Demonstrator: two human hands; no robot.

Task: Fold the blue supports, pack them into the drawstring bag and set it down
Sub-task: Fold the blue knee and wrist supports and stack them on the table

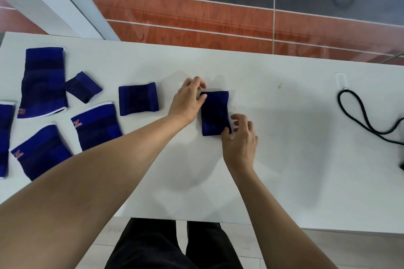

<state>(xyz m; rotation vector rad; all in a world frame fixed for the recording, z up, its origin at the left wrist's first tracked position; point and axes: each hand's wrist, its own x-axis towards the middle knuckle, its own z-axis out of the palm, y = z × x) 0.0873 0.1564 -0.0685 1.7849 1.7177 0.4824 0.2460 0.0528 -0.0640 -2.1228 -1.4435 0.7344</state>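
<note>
A folded dark blue support (215, 112) lies on the white table (284, 137) near its middle. My left hand (188, 100) pinches its far left corner with thumb and fingers. My right hand (239, 135) grips its near right corner. Another folded support (138, 98) lies just to the left, and a small folded one (83, 86) further left. Several unfolded blue supports with orange logos lie flat at the left: a long one (42, 82), one (97, 129) by my left forearm, one (40, 152) partly under that arm. The black drawstring (358, 116) of the bag trails in from the right edge.
Only a dark sliver of the bag (401, 165) shows at the right edge. A small white tab (342, 81) lies above the cord. Beyond the table's far edge is red and grey tiled floor (196, 13). My dark trousers show below the near edge.
</note>
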